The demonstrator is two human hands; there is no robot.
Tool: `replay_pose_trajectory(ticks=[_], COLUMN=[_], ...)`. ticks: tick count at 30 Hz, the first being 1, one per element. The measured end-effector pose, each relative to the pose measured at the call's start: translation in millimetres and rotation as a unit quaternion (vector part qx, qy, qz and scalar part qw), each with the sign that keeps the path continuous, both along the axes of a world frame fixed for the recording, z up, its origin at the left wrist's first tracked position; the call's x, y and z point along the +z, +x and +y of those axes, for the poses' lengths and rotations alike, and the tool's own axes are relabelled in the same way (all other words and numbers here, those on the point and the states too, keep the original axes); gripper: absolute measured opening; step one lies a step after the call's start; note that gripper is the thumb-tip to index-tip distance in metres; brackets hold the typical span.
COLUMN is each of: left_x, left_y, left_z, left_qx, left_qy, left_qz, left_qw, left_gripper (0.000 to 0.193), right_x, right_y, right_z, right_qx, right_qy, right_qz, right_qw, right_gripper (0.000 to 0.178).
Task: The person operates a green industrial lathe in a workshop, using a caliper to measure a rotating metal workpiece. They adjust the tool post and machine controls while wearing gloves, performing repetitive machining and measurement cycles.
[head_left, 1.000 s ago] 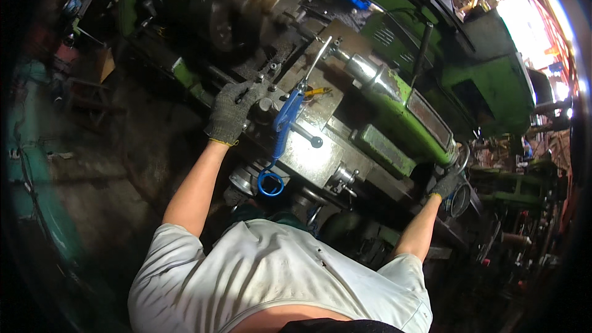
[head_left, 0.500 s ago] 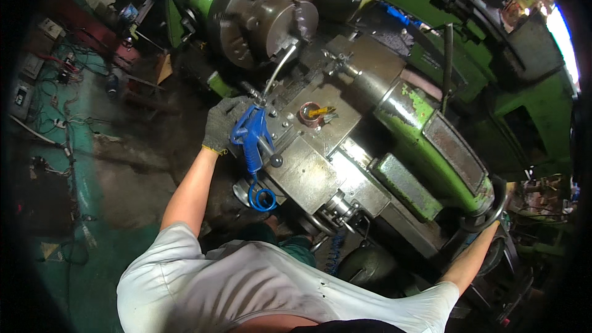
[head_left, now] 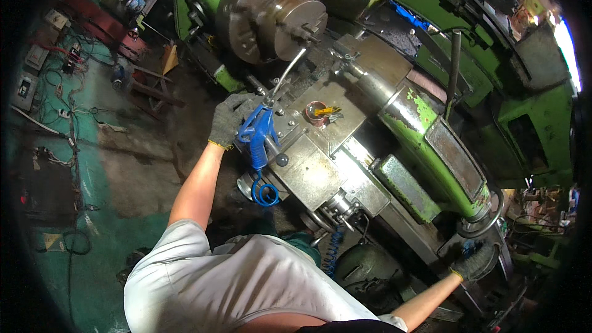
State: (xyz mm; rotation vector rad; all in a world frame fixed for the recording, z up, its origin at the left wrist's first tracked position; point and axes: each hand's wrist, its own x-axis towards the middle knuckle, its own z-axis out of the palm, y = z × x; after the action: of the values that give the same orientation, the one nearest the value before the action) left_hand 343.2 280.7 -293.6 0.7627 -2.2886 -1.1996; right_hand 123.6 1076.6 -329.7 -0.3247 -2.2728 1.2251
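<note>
My left hand (head_left: 229, 122), in a grey knitted glove, is at the left side of a lathe's carriage, with its fingers curled. It is right beside a blue air blow gun (head_left: 259, 134), which partly covers it. What the fingers close on is hidden. The gun's thin metal nozzle (head_left: 290, 70) points up toward the chuck, and its handle hangs down free of my palm. My gloved right hand (head_left: 475, 263) is at the far right, just below the tailstock handwheel (head_left: 483, 227). It looks dark and blurred, so its fingers do not show clearly.
The large round chuck (head_left: 246, 21) is at the top. On the carriage sits a small reddish pot (head_left: 316, 113) holding a yellow-handled thing. The green tailstock (head_left: 410, 114) extends rightward. Blue coiled hose (head_left: 266, 195) hangs under the gun. Cables (head_left: 71, 111) lie across the floor at left.
My right hand has come down off the handwheel area into view below it. The chuck's face, blurred before, shows a different position. My left hand and the gun keep their place on the lathe.
</note>
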Motion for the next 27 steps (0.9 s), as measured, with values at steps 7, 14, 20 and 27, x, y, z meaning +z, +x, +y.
replay_pose_trajectory(ticks=[7,14,20,27], left_x=[1,12,4,-9], left_y=[1,-4,-2,-7], left_z=[-3,10,1,5], left_qx=[-0.024,-0.004,-0.047,-0.030], left_qy=[0.025,0.043,-0.008,-0.022], left_qz=[0.041,0.102,0.129,0.185], left_qw=[0.999,0.994,0.990,0.982], left_gripper=[0.031,0.027,0.026,0.021], right_x=[-38,-31,-16,-14], right_y=[-6,-30,-65,-99], right_z=[-81,-96,-33,-7], right_qx=[-0.081,-0.098,-0.025,0.060], right_qy=[0.021,0.038,-0.092,0.067], right_qz=[0.062,0.046,-0.049,-0.094], right_qw=[0.995,0.993,0.994,0.992], right_gripper=[0.057,0.061,0.065,0.062])
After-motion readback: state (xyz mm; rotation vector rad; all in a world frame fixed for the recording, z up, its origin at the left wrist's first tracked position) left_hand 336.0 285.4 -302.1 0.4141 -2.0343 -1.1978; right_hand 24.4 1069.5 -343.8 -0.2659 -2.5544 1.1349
